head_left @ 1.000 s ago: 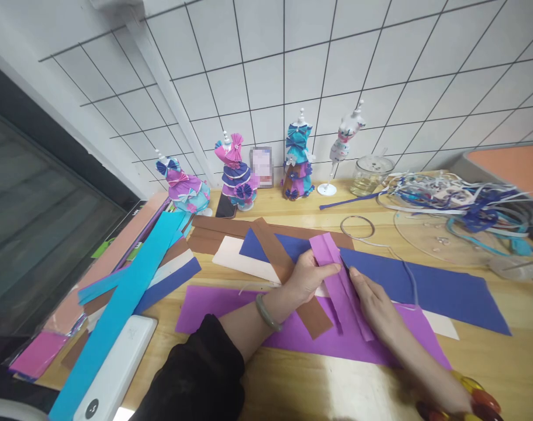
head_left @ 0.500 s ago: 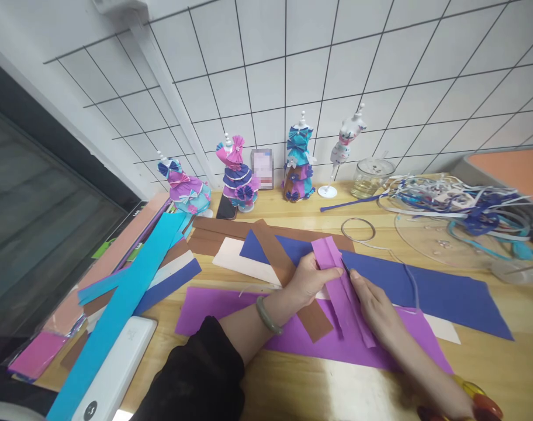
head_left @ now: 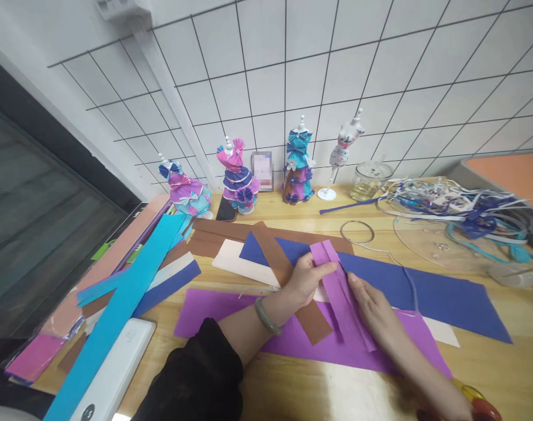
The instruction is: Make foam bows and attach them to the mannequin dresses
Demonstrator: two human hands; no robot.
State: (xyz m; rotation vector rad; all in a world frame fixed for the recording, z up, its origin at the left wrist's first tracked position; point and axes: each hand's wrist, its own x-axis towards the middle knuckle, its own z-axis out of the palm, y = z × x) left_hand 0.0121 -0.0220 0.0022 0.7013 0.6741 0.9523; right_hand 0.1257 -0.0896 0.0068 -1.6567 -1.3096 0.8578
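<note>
My left hand [head_left: 305, 279] pinches a folded strip of purple crepe paper [head_left: 336, 292], thumb on top, over the middle of the table. Closed around a thin dark tool [head_left: 343, 270], my right hand [head_left: 366, 307] touches the strip's right edge. Only the tool's narrow tip shows, so its kind is unclear. A brown paper strip [head_left: 312, 321] slants beneath my left wrist. Under both hands lies a wide purple sheet [head_left: 214, 313], with a long dark blue sheet [head_left: 442, 292] behind it.
Along the wall stand several small dress forms [head_left: 298, 158], most in paper dresses, and a glass jar [head_left: 371, 178]. Tangled ribbons [head_left: 459, 204] lie at the back right. Blue strips [head_left: 130, 292] and a white device [head_left: 117, 368] are at left. A wire ring [head_left: 357, 241] lies behind the hands.
The right hand and the tool's tip have shifted slightly left and down along the purple strip's edge. The left hand keeps its hold; the view has moved slightly.
</note>
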